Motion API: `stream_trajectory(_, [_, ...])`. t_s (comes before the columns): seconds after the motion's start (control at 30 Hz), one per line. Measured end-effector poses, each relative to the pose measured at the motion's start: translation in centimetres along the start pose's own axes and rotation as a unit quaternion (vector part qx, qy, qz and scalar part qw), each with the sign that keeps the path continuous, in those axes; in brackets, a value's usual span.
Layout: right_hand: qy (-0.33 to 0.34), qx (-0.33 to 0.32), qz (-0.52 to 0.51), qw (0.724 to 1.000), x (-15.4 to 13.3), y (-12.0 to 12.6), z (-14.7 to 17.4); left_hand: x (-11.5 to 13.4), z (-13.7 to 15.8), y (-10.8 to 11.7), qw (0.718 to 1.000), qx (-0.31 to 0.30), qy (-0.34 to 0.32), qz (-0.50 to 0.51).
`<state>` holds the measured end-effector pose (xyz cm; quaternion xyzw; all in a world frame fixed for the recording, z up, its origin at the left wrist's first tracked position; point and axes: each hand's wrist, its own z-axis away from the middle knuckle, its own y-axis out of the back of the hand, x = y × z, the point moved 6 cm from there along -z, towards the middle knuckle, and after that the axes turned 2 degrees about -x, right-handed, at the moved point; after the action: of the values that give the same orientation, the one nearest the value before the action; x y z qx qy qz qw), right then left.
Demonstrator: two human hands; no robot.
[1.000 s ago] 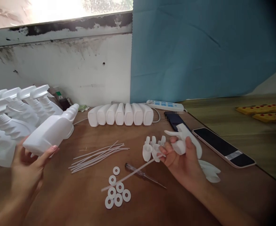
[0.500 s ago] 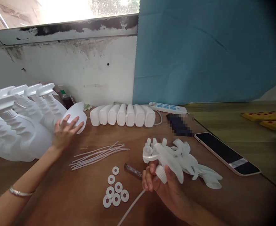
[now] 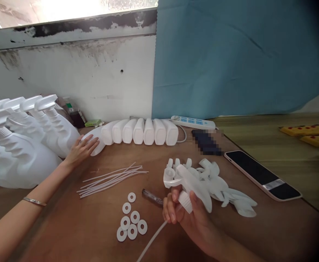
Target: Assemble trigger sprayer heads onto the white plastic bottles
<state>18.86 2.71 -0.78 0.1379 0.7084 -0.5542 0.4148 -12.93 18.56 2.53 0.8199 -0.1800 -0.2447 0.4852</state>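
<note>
My left hand [image 3: 83, 149] is laid over a white plastic bottle [image 3: 97, 146], fingers curved across its side. That bottle lies at the left end of a row of similar white bottles [image 3: 138, 131], touching or nearly touching the first. In my right hand [image 3: 188, 214] is a white trigger sprayer head [image 3: 193, 187], gripped by its ribbed collar, with a thin dip tube [image 3: 152, 240] trailing toward the near edge. Just behind it lies a pile of loose sprayer heads [image 3: 238, 202]. White ring washers [image 3: 132, 231] and thin plastic tubes [image 3: 112, 180] are spread between my hands.
Bottles with sprayers fitted [image 3: 25, 156] stand at the left. A pen [image 3: 151, 197] lies near my right hand. Farther right are a phone [image 3: 260, 174] and a blurred dark item [image 3: 206, 142]. A power strip [image 3: 193, 122] sits by the wall, near a dark bottle with a green cap [image 3: 76, 116].
My left hand has moved right with the white bottle, bringing it against the row's end. My right hand keeps its grip on the sprayer head. The view has shifted slightly.
</note>
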Motion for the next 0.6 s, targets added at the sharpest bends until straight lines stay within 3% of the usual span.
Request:
stream_trajectory(0.1, [-0.002, -0.003, -0.005, 1.0, 0.0, -0.1, -0.1, -0.3, -0.7, 0.1, 1.0, 0.012, 0.012, 0.022])
stream_trajectory(0.2, [-0.001, -0.006, -0.005, 1.0, -0.1, -0.3, -0.2, -0.8, -1.2, 0.7, 0.989, 0.054, 0.082, 0.112])
stream_trajectory(0.4, [-0.002, -0.023, -0.016, 1.0, 0.1, -0.4, 0.0, -1.3, 0.6, 0.0, 0.897, 0.106, 0.298, 0.308])
stream_trajectory(0.6, [-0.012, -0.019, -0.006, 1.0, 0.5, -0.1, -0.1, -1.3, 2.0, -2.0, 0.837, 0.097, 0.35, 0.41])
